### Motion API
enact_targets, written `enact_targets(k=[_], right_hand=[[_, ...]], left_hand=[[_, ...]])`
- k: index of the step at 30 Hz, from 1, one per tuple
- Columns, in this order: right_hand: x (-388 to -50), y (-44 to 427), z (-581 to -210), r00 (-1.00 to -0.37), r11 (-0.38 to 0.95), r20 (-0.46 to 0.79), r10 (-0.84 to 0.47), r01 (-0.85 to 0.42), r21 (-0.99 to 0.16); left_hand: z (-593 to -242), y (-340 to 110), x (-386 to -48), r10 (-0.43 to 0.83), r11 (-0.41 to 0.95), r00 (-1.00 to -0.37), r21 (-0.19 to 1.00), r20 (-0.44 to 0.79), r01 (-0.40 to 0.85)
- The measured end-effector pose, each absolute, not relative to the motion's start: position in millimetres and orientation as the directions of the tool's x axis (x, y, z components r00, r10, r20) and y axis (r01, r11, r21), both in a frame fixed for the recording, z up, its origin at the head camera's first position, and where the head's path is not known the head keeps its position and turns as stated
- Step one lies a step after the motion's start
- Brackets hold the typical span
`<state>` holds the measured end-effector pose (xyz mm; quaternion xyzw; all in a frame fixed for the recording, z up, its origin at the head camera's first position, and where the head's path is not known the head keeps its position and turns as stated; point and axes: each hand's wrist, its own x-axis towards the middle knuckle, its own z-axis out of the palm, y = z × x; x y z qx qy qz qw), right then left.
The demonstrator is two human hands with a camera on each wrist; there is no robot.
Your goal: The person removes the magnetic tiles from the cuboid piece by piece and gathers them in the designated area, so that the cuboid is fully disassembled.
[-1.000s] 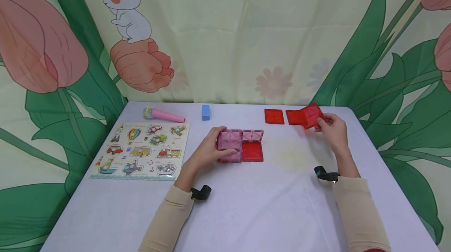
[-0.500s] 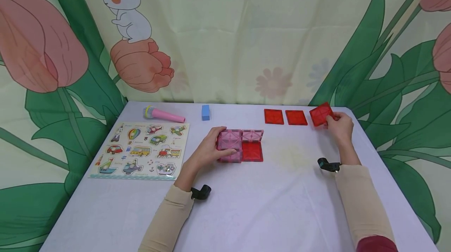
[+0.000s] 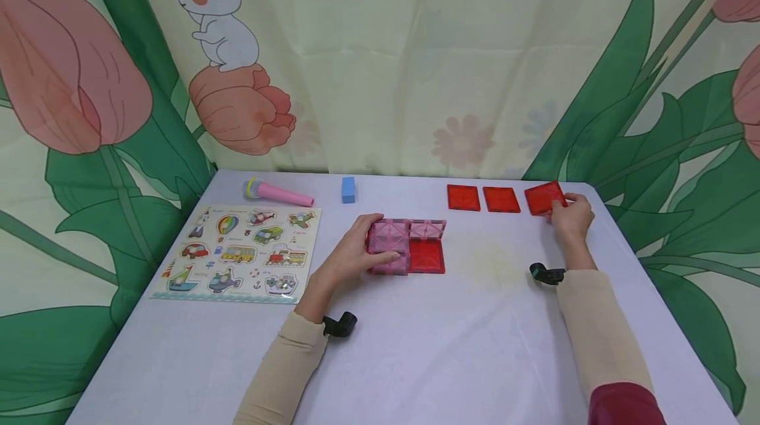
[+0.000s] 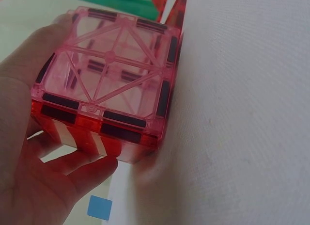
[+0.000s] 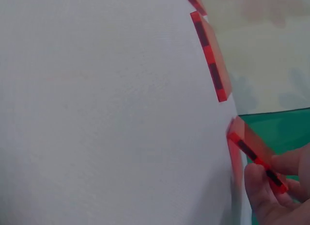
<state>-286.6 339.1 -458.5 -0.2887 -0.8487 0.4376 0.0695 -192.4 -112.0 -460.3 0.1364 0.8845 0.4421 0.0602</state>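
Note:
My left hand (image 3: 347, 253) grips a cube of pink and red magnetic tiles (image 3: 388, 235) in the middle of the table. In the left wrist view its fingers reach round the sides of this cube (image 4: 110, 60). Joined to the cube's right side are a flat red tile (image 3: 426, 256) and a pink tile (image 3: 426, 229) standing at that tile's back edge. At the far right, my right hand (image 3: 573, 219) pinches a red magnetic tile (image 3: 540, 198) between thumb and fingers. The right wrist view shows this tile (image 5: 249, 146) tilted, close over the tablecloth.
Two red tiles (image 3: 464, 198) (image 3: 501, 200) lie flat along the back edge, left of the right hand. Farther left are a blue block (image 3: 348, 190), a pink toy microphone (image 3: 279, 192) and a vehicle picture board (image 3: 237, 253). A printed curtain (image 3: 368, 82) hangs behind the table.
My right hand has carried its red tile rightward, away from overlapping the second back tile, and lowered it towards the table. The left hand and the cube have stayed put.

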Motion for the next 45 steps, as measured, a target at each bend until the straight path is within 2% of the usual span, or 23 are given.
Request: enact_targets(k=[5,10,24,36,45], right_hand=[[-287.6,336.8,-464.5,-0.837,0.443,-0.174,0.518,0.437,-0.783],[-289.0,335.7,-470.1,-0.858,0.516,-0.172,0.485,0.439,-0.736],[-290.8,336.8,-471.5,-0.864,0.587,-0.176,0.473,0.457,-0.668],[-282.4,331.9,-464.5,-0.847,0.492,-0.225,0.482,0.474,-0.730],[-269.9,318.6,-455.7,-0.872,0.509,-0.177,0.457,0.419,-0.752]], left_hand=[[-459.7,-111.8,-192.1,0.299,0.573,-0.954,0.796,0.018,0.195],[-460.3,-111.4,-192.7,0.303,0.567,-0.953,0.800,0.019,0.196],[-459.0,-112.0,-192.6,0.294,0.575,-0.956,0.795,0.021,0.194],[-460.7,-112.5,-192.6,0.294,0.565,-0.956,0.802,0.023,0.193],[-460.6,-111.9,-192.3,0.304,0.562,-0.952,0.802,0.027,0.202]])
